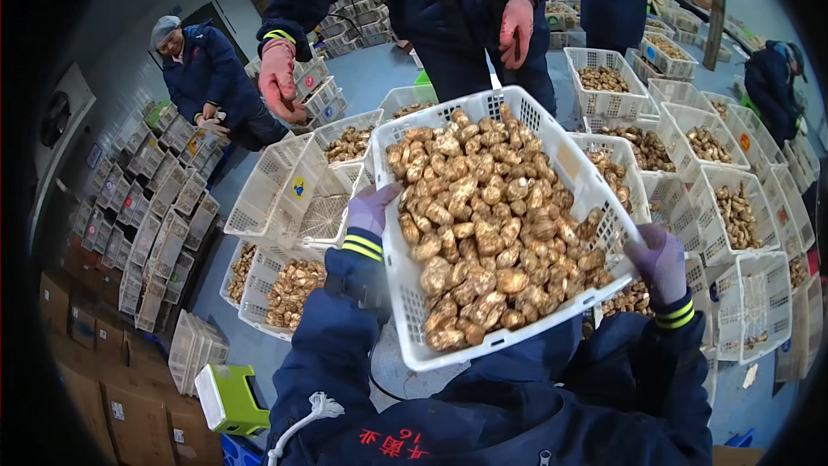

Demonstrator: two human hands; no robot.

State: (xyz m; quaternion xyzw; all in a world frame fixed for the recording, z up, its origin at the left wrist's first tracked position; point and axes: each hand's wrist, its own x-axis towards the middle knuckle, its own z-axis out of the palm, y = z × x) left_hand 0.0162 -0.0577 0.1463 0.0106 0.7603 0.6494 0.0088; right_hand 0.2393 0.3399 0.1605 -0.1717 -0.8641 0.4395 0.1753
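Note:
A white plastic crate (496, 343), heaped with stubby brown-and-cream mushrooms (487, 216), is held up in front of me, tilted in the picture. My left hand (373, 210), in a pale purple glove, is closed on its left side. On the opposite side my right hand (660, 266), gloved alike, grips the crate near its lower right corner. The crate's underside is hidden. Just beyond it stands a person in dark blue; their pink-gloved hands (278, 78) hang apart from the crate, one at each side.
White crates of mushrooms (295, 289) stand on the blue floor to my left and right. An empty-looking crate (280, 183) is tipped beside my left hand. Crate stacks (164, 216), cardboard boxes (138, 423) and a green-and-white box (231, 399) are at left. Other people stand farther off.

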